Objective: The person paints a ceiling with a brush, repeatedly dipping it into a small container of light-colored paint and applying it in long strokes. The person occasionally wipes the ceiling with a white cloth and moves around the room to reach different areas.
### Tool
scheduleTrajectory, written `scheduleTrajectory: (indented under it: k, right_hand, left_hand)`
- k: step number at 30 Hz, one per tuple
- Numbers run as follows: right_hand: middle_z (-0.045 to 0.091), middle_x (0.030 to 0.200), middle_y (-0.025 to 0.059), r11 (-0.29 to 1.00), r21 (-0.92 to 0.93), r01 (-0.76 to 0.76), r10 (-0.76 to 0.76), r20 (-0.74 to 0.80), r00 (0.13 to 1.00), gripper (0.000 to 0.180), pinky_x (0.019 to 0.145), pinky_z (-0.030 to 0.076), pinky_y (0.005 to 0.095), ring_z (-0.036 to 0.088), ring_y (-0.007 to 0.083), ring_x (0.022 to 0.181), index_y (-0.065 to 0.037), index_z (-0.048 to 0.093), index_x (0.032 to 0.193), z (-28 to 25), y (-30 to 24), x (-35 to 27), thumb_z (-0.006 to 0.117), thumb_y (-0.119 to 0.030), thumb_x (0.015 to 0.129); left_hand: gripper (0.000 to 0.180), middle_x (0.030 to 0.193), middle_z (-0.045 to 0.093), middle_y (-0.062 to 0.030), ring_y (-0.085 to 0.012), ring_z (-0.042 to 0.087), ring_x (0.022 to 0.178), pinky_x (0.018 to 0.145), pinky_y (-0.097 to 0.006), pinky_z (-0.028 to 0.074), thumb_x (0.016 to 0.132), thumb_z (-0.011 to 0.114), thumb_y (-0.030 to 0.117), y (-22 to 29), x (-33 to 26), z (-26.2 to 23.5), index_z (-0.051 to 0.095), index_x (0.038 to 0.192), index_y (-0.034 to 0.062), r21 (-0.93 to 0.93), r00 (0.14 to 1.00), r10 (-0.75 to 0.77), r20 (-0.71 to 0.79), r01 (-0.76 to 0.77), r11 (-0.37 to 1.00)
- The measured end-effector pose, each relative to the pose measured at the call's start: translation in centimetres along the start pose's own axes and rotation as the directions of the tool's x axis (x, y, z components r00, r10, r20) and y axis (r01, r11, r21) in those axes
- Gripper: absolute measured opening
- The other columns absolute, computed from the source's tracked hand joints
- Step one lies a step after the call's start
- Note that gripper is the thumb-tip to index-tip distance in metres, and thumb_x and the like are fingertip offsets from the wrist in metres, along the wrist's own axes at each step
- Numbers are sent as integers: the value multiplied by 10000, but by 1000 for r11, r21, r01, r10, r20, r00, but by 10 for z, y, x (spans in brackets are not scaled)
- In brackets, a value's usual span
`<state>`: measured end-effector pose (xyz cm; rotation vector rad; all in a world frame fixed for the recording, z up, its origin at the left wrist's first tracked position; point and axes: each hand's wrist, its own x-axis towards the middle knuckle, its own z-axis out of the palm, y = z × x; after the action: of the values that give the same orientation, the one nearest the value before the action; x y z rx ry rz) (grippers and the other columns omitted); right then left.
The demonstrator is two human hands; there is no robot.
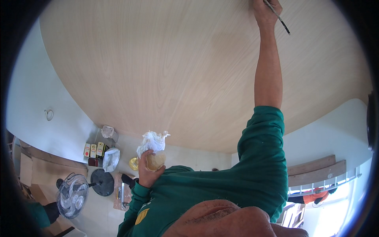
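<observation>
My right arm reaches far up along a pale wood-grain panel (166,75). At the top edge of the view, my right hand (267,14) is closed on a thin paintbrush (279,19) with a dark end pointing down and to the right; the brush's other end is partly hidden by the hand and the picture's edge. Down near my body, my left hand (148,172) is wrapped round a small cup (155,161) with a yellowish-beige inside. A crumpled white cloth or tissue (152,142) rests against the cup's far side, by the fingers.
Several yellow-and-white cans (93,150) stand by the left wall, beside a white plastic bag (111,159). A round yellow item (134,163) lies near my left hand. An electric fan (73,196) stands at lower left, near another person's green sleeve (38,214). Boards (317,172) rest on a railing at right.
</observation>
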<state>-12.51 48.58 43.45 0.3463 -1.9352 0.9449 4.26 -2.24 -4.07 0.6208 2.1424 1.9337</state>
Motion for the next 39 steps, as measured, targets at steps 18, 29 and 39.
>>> scheduleTrajectory:
  k: [18,29,39]
  right_hand:
    - [709,883,84,999,-11,-40,40,6,999,294,844,523,321,661,161,852,24,680,1025,-8,4,5,789,-217,897]
    - [710,891,86,998,-20,-62,62,6,998,309,851,522,325,661,165,860,25,679,1034,-13,3,1,794,-225,893]
    - [710,898,89,995,-22,-98,98,-1,995,323,857,521,329,662,168,867,26,678,1041,-23,13,3,798,-233,890]
  left_hand:
    - [803,1217,561,-101,-229,565,1176,1048,-374,463,658,863,21,6,0,-1,492,1369,51,-19,1000,-19,4,19,1000]
    - [823,1220,560,-97,-229,563,1179,1052,-373,463,659,855,3,4,0,-1,473,1387,53,-26,1000,-11,14,11,1000]
    - [834,1230,554,-105,-232,564,1181,1050,-380,468,661,857,9,8,-1,-1,467,1397,51,-31,1000,-18,20,18,999]
